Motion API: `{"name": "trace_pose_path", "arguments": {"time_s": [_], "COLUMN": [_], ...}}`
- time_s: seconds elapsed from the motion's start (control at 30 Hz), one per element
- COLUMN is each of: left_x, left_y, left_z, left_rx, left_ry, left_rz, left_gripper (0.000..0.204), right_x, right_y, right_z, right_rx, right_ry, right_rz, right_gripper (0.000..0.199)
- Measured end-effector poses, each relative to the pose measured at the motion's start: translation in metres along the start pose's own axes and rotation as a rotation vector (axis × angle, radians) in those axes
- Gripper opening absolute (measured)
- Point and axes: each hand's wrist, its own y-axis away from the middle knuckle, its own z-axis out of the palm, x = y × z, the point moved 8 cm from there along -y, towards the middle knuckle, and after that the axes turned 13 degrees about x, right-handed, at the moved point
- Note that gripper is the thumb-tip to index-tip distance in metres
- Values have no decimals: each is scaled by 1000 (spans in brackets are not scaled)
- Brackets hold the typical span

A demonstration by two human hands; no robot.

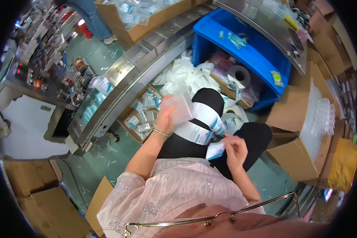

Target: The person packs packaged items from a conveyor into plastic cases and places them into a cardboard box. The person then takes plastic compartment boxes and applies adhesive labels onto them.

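Observation:
My left hand [165, 119] is closed around a clear, frosted plastic box [181, 108] above my left thigh. Between the thumb and fingers of my right hand [236, 150] is a small white and blue label [215, 151], held over my lap and apart from the box. Bands of label strip [193, 132] lie across my dark trousers, with blue-printed labels on them. Beyond my knees is a heap of white backing paper [186, 75]. Left of my legs, labelled clear boxes [150, 100] fill a low carton.
A blue bin [261, 59] lies on its side ahead, with a white roll [239, 75] inside. At my right stands an open carton [291, 115] with clear plastic pieces [323, 119]. A metal conveyor edge [137, 77] curves past the left. Another person's legs [93, 18] show at the far left.

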Motion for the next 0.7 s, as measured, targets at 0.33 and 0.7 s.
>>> {"name": "trace_pose_path", "arguments": {"time_s": [0.33, 0.7], "left_x": [-8, -14], "left_y": [19, 15], "left_z": [69, 61], "left_rx": [118, 122], "left_ry": [-443, -553], "left_rz": [18, 110], "left_gripper": [49, 44], "right_x": [0, -10], "right_y": [-47, -44], "right_z": [71, 76], "right_rx": [135, 183], "right_ry": [225, 345], "right_rz": [-196, -377], "right_gripper": [32, 42]}}
